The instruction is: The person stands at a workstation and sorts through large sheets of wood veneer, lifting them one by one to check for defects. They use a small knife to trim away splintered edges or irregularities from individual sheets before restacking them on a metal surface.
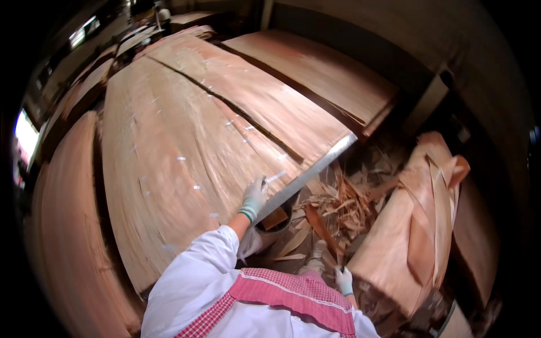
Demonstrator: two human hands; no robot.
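Observation:
My left hand [255,197], in a pale glove with a green cuff, is at the near right edge of a large wood veneer sheet [169,141]. Its fingers are bent together, with a small dark spot at their tips; what they hold is unclear. Just beyond them a white tape strip [276,176] lies on the veneer. Several short tape pieces dot the sheet, and a long dark strip [225,101] lies lengthwise across it. Low at my right side, my right hand [344,280], also gloved, is closed around something dark and slender, too small to name.
A metal edge [307,177] borders the table. Veneer scraps [344,203] litter the floor beside a bin [274,218]. To the right lies a bulky veneer bundle [403,236]. Veneer stacks stand at left [70,208] and far right [315,67]. A person [163,16] is far back.

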